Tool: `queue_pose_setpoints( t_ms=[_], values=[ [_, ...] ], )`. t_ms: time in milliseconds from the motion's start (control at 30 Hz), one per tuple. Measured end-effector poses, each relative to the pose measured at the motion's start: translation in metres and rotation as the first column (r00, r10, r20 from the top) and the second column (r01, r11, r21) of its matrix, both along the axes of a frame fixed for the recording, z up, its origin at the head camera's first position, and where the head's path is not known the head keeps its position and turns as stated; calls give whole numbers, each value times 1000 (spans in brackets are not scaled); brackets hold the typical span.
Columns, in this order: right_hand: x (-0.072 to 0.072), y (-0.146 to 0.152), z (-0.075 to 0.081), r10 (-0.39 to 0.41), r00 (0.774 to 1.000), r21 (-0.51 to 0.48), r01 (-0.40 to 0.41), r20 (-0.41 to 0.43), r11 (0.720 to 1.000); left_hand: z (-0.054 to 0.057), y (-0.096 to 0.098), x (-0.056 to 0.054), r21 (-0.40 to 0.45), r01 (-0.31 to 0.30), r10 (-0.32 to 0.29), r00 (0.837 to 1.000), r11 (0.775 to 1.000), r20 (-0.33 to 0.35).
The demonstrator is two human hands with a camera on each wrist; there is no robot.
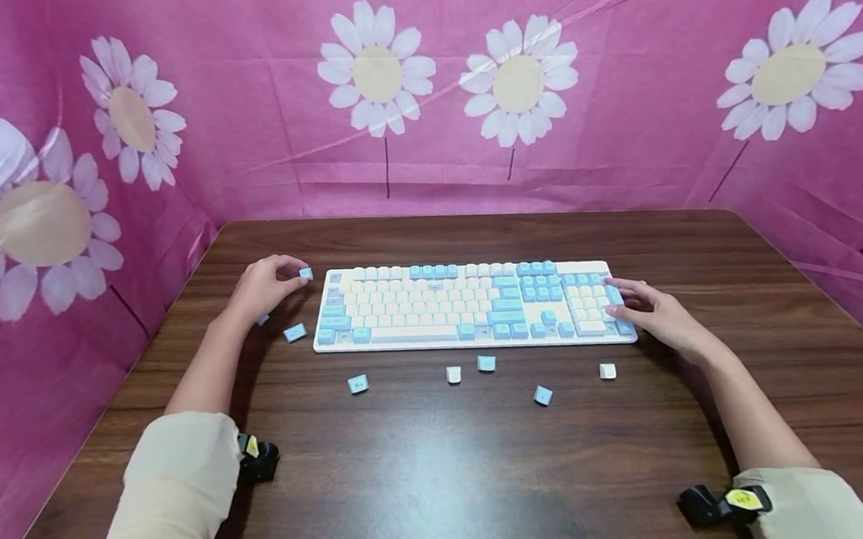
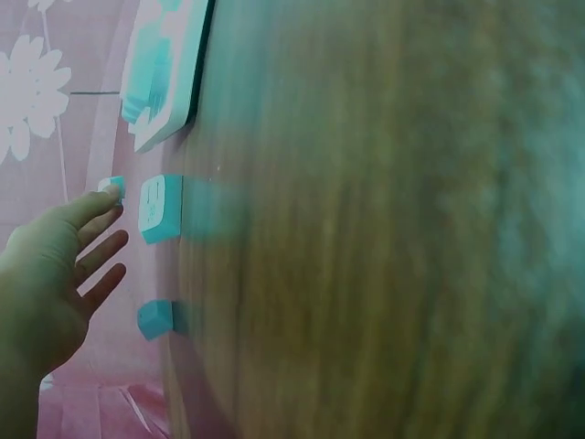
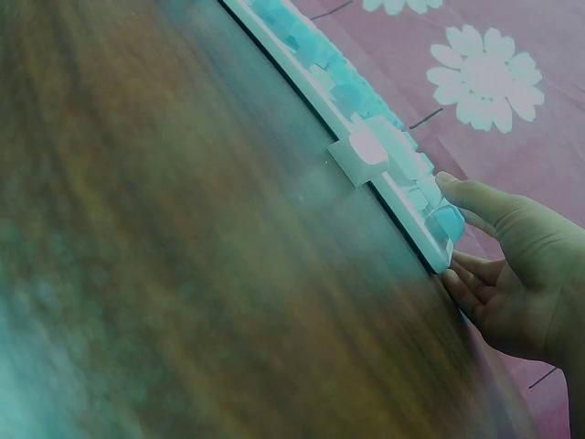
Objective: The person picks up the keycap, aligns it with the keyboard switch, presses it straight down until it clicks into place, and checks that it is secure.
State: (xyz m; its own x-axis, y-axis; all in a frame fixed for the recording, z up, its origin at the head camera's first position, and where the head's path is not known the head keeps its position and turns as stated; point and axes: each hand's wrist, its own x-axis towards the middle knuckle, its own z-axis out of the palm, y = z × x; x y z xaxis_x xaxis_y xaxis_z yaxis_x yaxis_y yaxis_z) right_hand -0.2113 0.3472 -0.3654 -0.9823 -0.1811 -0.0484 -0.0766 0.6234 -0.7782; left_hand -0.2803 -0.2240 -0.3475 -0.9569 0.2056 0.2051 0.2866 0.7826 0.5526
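Note:
My left hand [image 1: 263, 285] pinches a small blue keycap [image 1: 307, 274] between thumb and fingertips, just off the left end of a white and blue keyboard [image 1: 474, 347]. In the left wrist view this keycap [image 2: 116, 187] shows at the fingertips, while the other fingers stay spread. At the keyboard's opposite end my right hand [image 1: 656, 312] holds the edge. Its thumb and a fingertip lie on the number pad keys; in the right wrist view, lower fingers [image 3: 471, 283] are against the side of the keyboard [image 3: 416, 224]. Several key positions show bare sockets.
Beside my left forearm lie a wide blue keycap [image 1: 296, 332] and another partly hidden one [image 1: 263, 319]. Before the keyboard are blue keycaps [image 1: 358, 384] and white ones [image 1: 607, 371], scattered on the wooden table [image 1: 432, 487]. A pink flowered cloth [image 1: 455, 180] hangs behind.

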Motion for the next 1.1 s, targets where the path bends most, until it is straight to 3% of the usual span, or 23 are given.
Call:
queue_pose_setpoints(
  t_ms=[200, 767, 1100],
  values=[
    [-1, 0, 0, 0, 1000, -4, 0, -9, 1000, 3, 7, -4, -11, 19, -19, 1000, 1000, -12],
    [0, 0, -1, 0, 1000, 3, 0, -5, 1000, 12, 23, -5, -10, 37, -37, 999, 999, 33],
    [-1, 0, -2, 0, 1000, 5, 1, -22, 1000, 11, 29, -6, 1, 47, -47, 998, 999, 33]
  ],
)
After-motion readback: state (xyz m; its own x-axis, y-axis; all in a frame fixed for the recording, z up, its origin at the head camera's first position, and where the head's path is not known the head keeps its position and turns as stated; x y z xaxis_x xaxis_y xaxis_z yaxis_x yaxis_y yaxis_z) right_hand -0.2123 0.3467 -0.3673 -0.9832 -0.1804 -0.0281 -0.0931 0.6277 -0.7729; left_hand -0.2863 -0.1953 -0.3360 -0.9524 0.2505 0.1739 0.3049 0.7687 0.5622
